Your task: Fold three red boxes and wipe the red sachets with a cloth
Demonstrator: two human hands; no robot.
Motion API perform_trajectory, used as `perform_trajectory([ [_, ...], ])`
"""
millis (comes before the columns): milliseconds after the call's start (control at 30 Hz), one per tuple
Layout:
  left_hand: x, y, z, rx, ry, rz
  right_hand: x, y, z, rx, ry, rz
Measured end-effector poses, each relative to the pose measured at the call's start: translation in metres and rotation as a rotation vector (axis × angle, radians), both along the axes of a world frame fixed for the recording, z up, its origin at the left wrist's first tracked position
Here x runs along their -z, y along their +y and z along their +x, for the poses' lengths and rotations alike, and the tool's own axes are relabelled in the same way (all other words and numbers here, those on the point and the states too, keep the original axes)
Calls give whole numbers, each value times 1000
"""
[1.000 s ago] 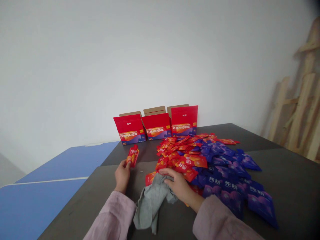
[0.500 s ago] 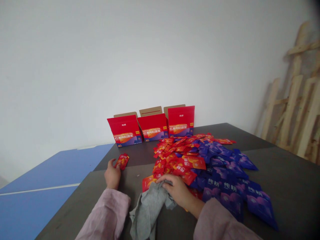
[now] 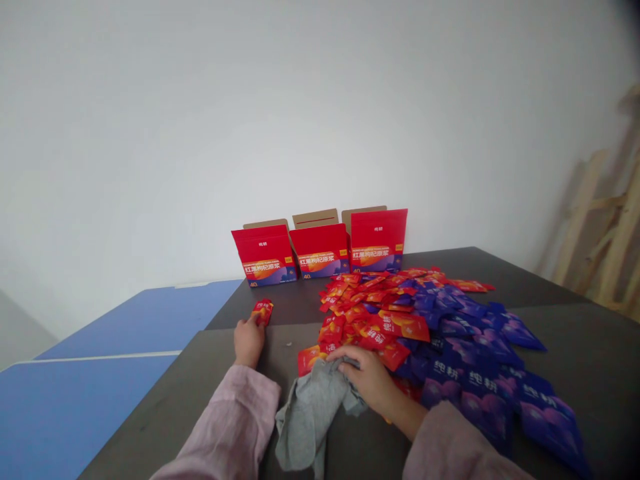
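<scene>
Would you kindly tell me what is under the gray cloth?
The gray cloth lies on the dark tabletop; anything else beneath it is covered and cannot be seen.

Your sleeves are mauve, your cloth grey. Toward the dark grey tabletop's far edge, red cartons show orange, purple and white lettering; nearer its right edge, blue-violet pouches meet red-orange sachets.

The red packet, held tipped up by the left hand a second ago, has been lowered to the table — its near end is now covered by the fingers.
</scene>
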State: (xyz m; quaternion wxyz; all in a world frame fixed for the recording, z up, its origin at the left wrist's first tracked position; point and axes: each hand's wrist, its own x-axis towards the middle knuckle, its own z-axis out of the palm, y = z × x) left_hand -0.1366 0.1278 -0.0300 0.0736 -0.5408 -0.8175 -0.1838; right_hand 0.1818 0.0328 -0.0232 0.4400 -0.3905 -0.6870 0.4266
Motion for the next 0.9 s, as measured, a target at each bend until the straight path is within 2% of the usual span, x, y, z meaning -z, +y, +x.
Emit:
perform_trajectory([
  [400, -4, -6, 7, -26, 106, -24, 2, 1, -1, 11, -23, 28],
  [900, -6, -9, 12, -28, 142, -54, -1, -3, -2, 32, -168, 214],
])
